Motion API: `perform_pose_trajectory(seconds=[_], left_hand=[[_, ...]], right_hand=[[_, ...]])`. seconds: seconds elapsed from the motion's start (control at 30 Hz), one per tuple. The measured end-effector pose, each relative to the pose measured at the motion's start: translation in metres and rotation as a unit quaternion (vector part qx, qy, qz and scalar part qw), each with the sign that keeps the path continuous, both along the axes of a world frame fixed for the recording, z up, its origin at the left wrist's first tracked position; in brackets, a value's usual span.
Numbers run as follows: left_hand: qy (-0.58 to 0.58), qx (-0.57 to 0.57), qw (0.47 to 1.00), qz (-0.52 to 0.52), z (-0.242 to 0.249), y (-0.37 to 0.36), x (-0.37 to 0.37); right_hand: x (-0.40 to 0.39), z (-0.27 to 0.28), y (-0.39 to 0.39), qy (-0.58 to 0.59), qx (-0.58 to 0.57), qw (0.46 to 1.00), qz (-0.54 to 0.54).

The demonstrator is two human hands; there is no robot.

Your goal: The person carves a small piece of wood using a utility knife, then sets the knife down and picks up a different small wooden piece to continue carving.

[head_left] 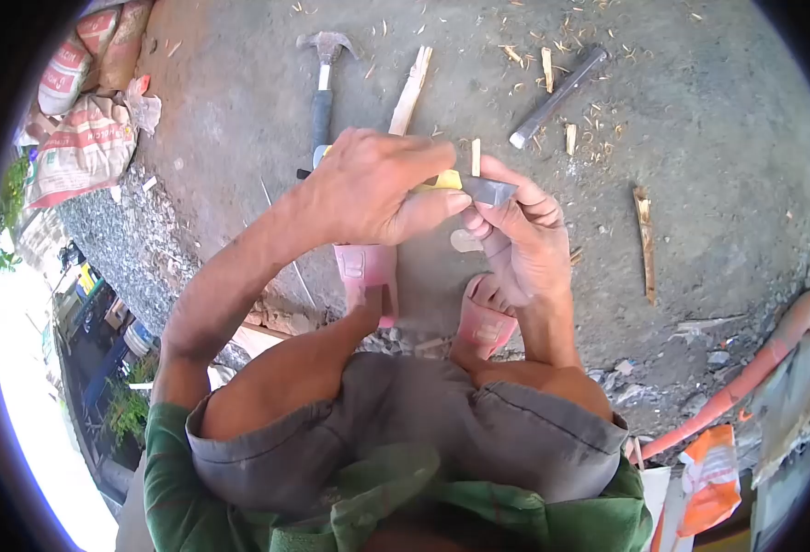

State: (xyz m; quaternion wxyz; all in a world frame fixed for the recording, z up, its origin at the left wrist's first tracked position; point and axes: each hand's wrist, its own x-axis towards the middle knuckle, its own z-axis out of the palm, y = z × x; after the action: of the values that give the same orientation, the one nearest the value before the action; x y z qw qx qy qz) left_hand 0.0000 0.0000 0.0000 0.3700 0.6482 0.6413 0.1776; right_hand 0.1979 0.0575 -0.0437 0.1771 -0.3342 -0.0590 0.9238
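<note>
My left hand point(377, 179) is closed around a yellow-handled cutter knife point(448, 180). Its wide grey blade points right, toward my right hand point(520, 225). A small pale wood stick point(476, 156) stands up between the thumb and fingers of my right hand, which are closed on it. The blade crosses the stick's lower part in this view, with the right thumb right at the blade. Beyond my left hand, a claw hammer point(323, 92) lies on the ground beside a split length of wood point(411, 90).
A dark metal bar point(561, 97) lies at the upper right among wood shavings point(598, 129). Farther right is a wood strip point(644, 241). Printed sacks point(87, 147) and gravel point(124, 230) are at left. An orange pipe point(745, 377) runs along the lower right.
</note>
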Motion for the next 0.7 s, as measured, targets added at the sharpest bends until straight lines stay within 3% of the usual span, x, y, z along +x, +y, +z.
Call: perform_pose_trajectory(seconds=[0.27,0.37,0.47,0.7], left_hand=[[0.020,-0.007,1.000,-0.002,0.002,0.005,-0.004],[0.028,0.028,0.998,0.047,-0.016,0.003,-0.021],[0.040,-0.036,0.994,0.090,-0.018,0.005,-0.046],[-0.015,-0.030,0.999,0.007,0.008,0.007,-0.001]], right_hand=[[-0.001,0.007,0.002,-0.008,-0.039,0.999,0.007],[0.001,0.008,-0.001,0.015,-0.040,0.999,0.002],[-0.003,0.011,0.001,0.009,-0.054,0.999,-0.001],[0.000,0.003,0.004,-0.008,-0.056,0.998,-0.003]])
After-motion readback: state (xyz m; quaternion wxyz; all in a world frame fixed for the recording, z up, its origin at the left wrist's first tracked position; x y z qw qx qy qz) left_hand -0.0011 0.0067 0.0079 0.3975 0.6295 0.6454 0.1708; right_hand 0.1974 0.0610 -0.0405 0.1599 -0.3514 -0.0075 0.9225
